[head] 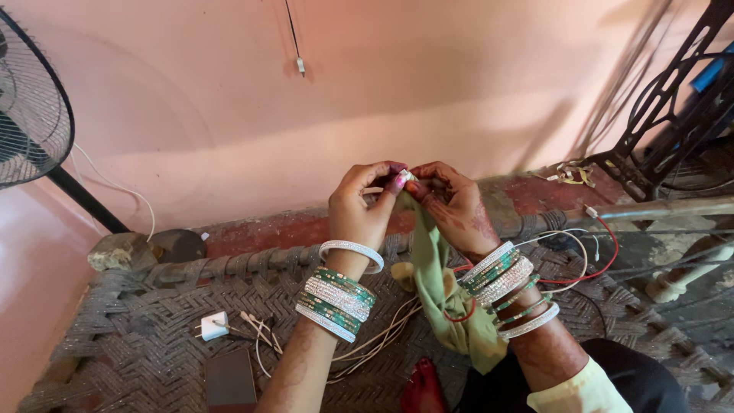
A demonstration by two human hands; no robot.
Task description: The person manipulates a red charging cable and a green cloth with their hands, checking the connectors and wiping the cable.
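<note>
A small white object (405,177) is pinched between the fingertips of the left hand (365,205) and the right hand (453,205), just above frame centre. A light green cloth (440,283) hangs from the same grip toward 6 o'clock. A white charger (213,326) lies on the woven cot (138,336) at 8 o'clock.

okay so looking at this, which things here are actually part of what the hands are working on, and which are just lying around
In hand:
left hand and right hand, fingertips pinching a small white piece
green cloth hanging from that grip

Lying about:
white plug adapter
pale cables
dark flat case
red wire
fan
woven cot
</note>
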